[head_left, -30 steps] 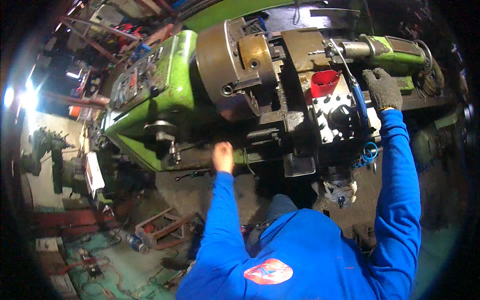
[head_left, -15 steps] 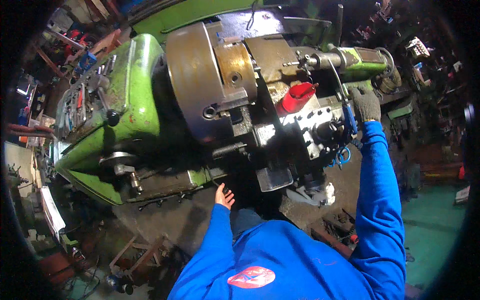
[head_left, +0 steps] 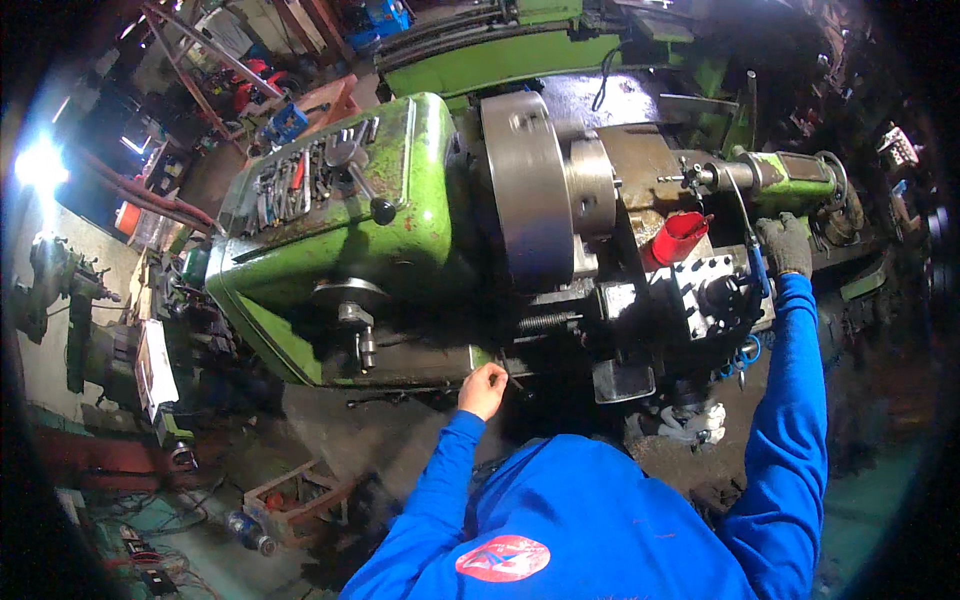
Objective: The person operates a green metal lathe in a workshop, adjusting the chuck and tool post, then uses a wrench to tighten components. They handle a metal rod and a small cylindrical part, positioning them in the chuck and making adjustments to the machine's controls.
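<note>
My left hand (head_left: 483,391), bare, is at the lathe's front edge with its fingers curled together. Close by its fingertips a thin lever with a black knob (head_left: 527,394) sticks out; whether they touch, I cannot tell. My right hand (head_left: 787,246), in a grey knit glove, is closed over something at the right of the carriage, which the glove hides. Left of it are the tool post (head_left: 708,292) and a red cup-like container (head_left: 679,238). A large metal chuck (head_left: 528,185) sits at the green headstock (head_left: 425,190), its surface smooth-looking.
Wrenches and other hand tools (head_left: 290,185) lie on the headstock top beside a ball-ended lever (head_left: 381,210). The tailstock (head_left: 790,178) is at the right. A handwheel (head_left: 350,292) projects at the front left. White rags (head_left: 693,423) hang below the carriage; a wooden frame (head_left: 297,500) stands on the floor.
The view has swung, shifting the lathe rightward. The chuck has turned; its jaw and socket details no longer show the same way. My left hand's fingers went from spread at the knob to curled together.
</note>
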